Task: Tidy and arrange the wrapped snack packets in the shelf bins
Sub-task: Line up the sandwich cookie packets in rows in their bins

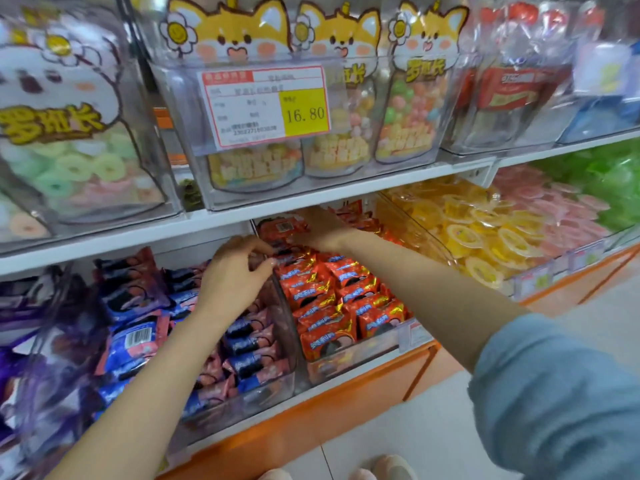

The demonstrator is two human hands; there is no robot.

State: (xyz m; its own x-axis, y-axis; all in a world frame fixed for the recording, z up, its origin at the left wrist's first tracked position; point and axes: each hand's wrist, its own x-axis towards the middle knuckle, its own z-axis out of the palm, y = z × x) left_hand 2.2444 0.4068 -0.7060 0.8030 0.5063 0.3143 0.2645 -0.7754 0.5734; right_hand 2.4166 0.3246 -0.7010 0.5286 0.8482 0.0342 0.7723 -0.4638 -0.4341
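Observation:
A clear bin [391, 344] on the lower shelf holds several red and gold wrapped snack packets [332, 299] in rows. My right hand [320, 228] reaches deep to the back of this bin and rests among loose red packets [280, 228] under the upper shelf; its fingers are partly hidden. My left hand [235, 271] hovers at the bin's left wall, fingers curled, fingertips pinching the end of a red packet [287, 258]. The neighbouring bin to the left holds blue and pink packets [249, 351].
The white upper shelf edge [242, 213] hangs low over the bins' backs, carrying clear tubs of candy with a 16.80 price tag [266, 105]. Yellow, pink and green jelly cups [491, 237] fill the bins to the right. Purple packets [41, 341] lie far left. My feet stand on the tiled floor below.

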